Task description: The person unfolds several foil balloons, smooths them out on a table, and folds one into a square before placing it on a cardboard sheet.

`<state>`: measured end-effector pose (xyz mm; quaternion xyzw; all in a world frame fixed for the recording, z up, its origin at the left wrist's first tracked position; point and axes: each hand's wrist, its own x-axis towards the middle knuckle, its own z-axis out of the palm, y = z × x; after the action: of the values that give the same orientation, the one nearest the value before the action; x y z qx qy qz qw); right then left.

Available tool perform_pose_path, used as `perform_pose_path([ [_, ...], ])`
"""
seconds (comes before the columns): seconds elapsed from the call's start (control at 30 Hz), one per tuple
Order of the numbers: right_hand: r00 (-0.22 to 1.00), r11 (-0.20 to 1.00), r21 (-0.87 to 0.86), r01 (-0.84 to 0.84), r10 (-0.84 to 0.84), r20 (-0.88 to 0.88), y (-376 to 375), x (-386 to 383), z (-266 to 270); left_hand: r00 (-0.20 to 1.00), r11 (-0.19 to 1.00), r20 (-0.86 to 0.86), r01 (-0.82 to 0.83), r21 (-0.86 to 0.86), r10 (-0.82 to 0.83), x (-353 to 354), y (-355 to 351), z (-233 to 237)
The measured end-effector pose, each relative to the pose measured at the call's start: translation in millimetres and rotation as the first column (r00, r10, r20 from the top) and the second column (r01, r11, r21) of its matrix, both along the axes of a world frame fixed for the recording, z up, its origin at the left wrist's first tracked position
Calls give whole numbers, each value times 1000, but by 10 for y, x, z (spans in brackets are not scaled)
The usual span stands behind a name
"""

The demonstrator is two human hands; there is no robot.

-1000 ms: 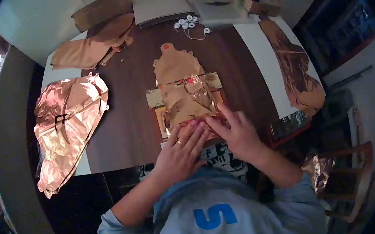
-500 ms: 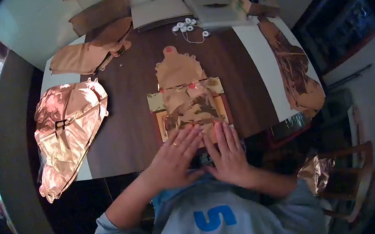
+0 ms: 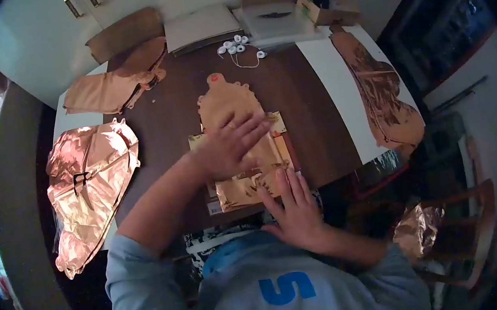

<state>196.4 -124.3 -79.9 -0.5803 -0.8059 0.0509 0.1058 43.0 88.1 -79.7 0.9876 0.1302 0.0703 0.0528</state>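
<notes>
A flat copper-coloured foil balloon point(image 3: 229, 101) lies lengthwise in front of me, its rounded tab with a red mark pointing away. Its near end is folded over into a shiny band point(image 3: 237, 193). Beneath it, a flat printed packet point(image 3: 280, 122) sticks out at the sides. My left hand point(image 3: 230, 149) is open, fingers stretched across the balloon's middle, hiding part of it. My right hand point(image 3: 297, 213) is open too, its fingertips on the right end of the folded band near the table edge.
Another copper foil balloon point(image 3: 94, 171) hangs over the table's left edge. More lie at the back left point(image 3: 108, 88) and along the right side point(image 3: 377, 87). White ribbon rolls point(image 3: 239, 45) and boxes point(image 3: 330, 10) stand at the back. A chair point(image 3: 480, 227) holds crumpled foil point(image 3: 418, 229).
My left hand has moved away from me, from the near end up over the balloon's middle. My right hand stays near the fold. The whole view has shifted slightly.
</notes>
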Motion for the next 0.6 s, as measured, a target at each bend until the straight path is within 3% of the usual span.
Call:
perform_pose_path([
  [0.13, 999, 1000, 6, -13, 13, -37, 22, 19, 76, 990, 976, 34, -142, 165, 138, -24, -43, 102],
  [0.23, 990, 994, -60, -95, 88, -111, 170, 179, 374, 917, 955, 308, -288, 72, 254, -48, -671, 322],
  [0.3, 917, 997, 7, -75, 71, -392, 361, 412, 396, 935, 965, 240, -249, -77, 260, -78, -1171, 418],
  [0.37, 877, 997, 73, -11, 45, -479, 680, 649, 477, 949, 957, 159, -250, -149, 273, -112, -1415, 363],
  [0.47, 859, 989, -105, 106, -144, -491, 1299, 912, 413, 951, 944, 31, -303, -127, 309, -142, -1527, 157],
  [0.53, 889, 978, -132, 159, -200, -412, 1597, 958, 347, 944, 939, -17, -330, -97, 330, -160, -1532, 117],
  [0.6, 952, 976, -195, 93, -145, -271, 1817, 982, 355, 946, 945, -11, -323, -54, 323, -175, -1528, 56],
])
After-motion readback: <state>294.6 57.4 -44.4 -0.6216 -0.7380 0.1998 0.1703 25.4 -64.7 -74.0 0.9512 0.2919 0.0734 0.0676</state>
